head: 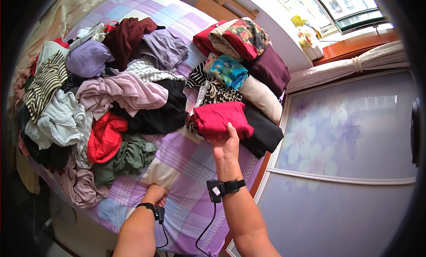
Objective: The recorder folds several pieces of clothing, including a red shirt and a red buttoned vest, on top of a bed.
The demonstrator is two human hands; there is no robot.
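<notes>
A folded crimson garment (219, 119) is in my right hand (228, 143), with the thumb on top and the fingers hidden beneath it. It lies at the near side of the folded clothes, over a black-and-cream patterned garment (221, 93) and beside a folded black garment (264, 130). My left hand (158, 194) rests with curled fingers on the checked bedsheet (193, 163), and nothing shows in it. A crumpled dark green garment (128, 158) is the nearest cloth to that hand. Both wrists wear black straps with small cabled boxes.
A large heap of loose clothes, including a pink ribbed garment (123, 92) and a red one (107, 137), covers the bed's left side. More folded pieces, such as a blue printed one (228, 70), lie beyond my right hand. A sliding-door cabinet (332, 203) borders the right.
</notes>
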